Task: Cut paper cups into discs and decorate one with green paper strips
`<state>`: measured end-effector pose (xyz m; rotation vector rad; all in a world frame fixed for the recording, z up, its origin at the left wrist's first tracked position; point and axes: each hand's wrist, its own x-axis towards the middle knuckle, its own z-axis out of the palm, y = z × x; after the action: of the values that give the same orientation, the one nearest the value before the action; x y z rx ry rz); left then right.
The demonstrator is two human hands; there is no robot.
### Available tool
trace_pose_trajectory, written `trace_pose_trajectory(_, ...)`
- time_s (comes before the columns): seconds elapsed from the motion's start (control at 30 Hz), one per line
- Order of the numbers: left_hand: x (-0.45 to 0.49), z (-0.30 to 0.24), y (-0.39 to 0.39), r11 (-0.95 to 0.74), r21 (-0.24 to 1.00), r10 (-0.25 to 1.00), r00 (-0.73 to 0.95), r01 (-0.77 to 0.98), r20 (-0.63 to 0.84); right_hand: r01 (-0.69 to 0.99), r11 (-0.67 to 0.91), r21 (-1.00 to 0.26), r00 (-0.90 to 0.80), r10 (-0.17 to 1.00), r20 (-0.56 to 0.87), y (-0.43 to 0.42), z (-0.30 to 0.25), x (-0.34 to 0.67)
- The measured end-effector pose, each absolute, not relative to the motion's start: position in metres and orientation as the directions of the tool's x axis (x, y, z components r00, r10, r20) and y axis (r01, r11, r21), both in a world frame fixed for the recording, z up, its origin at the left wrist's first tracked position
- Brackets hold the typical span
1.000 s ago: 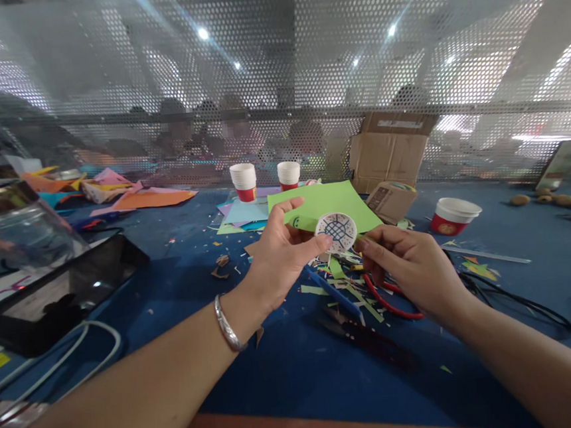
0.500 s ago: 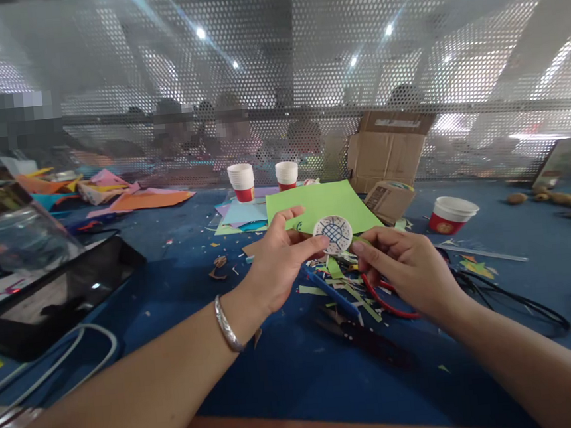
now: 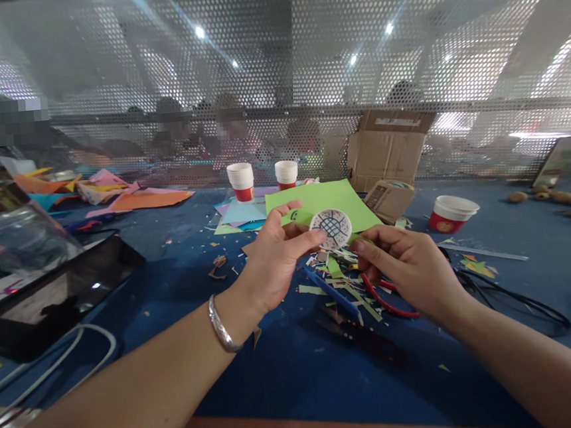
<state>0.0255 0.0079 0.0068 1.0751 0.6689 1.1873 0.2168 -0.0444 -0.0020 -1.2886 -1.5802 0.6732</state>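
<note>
My left hand point(image 3: 277, 258) pinches a small white paper disc point(image 3: 333, 228) with a blue grid drawn on it, holding it upright above the blue table point(image 3: 279, 368). A silver bracelet point(image 3: 220, 326) circles that wrist. My right hand point(image 3: 410, 269) is just right of the disc, its fingers curled around red-handled scissors point(image 3: 388, 301) whose loops hang below the palm. The scissors' blades are hidden behind the hand. Green and white paper scraps point(image 3: 345, 289) lie under both hands.
A green paper sheet point(image 3: 324, 204) lies behind the disc. Two red-and-white paper cups point(image 3: 242, 181) stand at the back, another cup point(image 3: 453, 216) at right. A cardboard box point(image 3: 387, 148), a black tablet point(image 3: 57, 297), cables point(image 3: 518, 300) and a perforated metal screen point(image 3: 273, 75) surround the work spot.
My left hand has raised the disc slightly and tilted it. My right hand has stayed almost in place.
</note>
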Motion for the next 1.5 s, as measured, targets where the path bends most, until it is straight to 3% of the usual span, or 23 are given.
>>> trace_pose_trajectory(0.2, 0.026, 0.006, 0.008, 0.049, 0.922, 0.944, 0.320, -0.385, 0.083, 0.410, 0.294, -0.863, 0.004, 0.946, 0.324, -0.045, -0.001, 0.215)
trace_pose_trajectory(0.9, 0.029, 0.005, -0.003, -0.128, 0.917, 0.927, 0.284, -0.377, 0.246, 0.409, 0.322, -0.854, -0.030, 0.940, 0.340, -0.048, -0.002, 0.214)
trace_pose_trajectory(1.27, 0.037, 0.000, -0.004, 0.064, 0.896, 0.888, 0.436, -0.439, 0.150, 0.503, 0.341, -0.795, -0.050, 0.929, 0.366, -0.049, -0.002, 0.214)
trace_pose_trajectory(1.5, 0.032, 0.002, 0.002, 0.007, 0.918, 0.891, 0.420, -0.396, 0.174, 0.502, 0.332, -0.799, -0.055, 0.934, 0.353, -0.049, -0.003, 0.213)
